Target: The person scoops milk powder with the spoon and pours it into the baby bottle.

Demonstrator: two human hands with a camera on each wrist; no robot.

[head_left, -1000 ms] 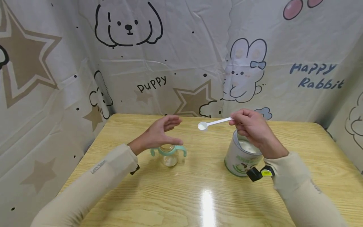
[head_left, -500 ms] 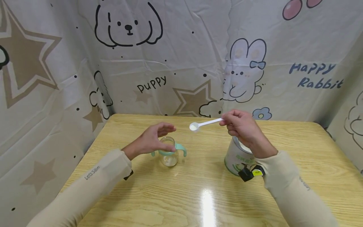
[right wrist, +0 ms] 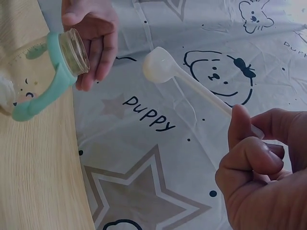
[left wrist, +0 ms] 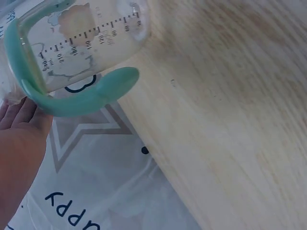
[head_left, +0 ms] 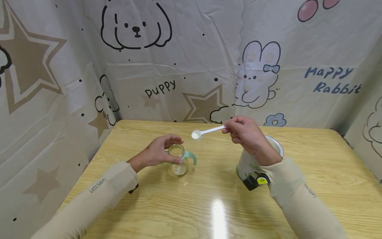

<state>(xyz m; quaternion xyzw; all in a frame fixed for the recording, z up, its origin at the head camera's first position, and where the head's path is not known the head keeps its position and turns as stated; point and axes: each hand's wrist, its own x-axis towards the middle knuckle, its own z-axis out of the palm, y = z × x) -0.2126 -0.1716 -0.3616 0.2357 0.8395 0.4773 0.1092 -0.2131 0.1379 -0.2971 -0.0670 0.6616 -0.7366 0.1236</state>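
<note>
My right hand pinches the end of a white measuring scoop's handle, holding the scoop level above the table with pale powder in its bowl. Left of it stands a clear baby bottle, lidless, with mint-green handles and some whitish contents at the bottom. My left hand is spread around the bottle's neck, thumb in front and fingers behind. In the right wrist view, those fingers look straight, with the bottle neck before them. The scoop's bowl is apart from the bottle mouth.
An opened powder can stands on the right, partly hidden beneath my right hand and wrist. Both stand on a wooden table. A printed cloth hangs behind the table's far edge.
My right hand has carried the scoop leftward from above the can toward the bottle. The left hand has lowered and moved slightly left, down around the bottle's neck.
</note>
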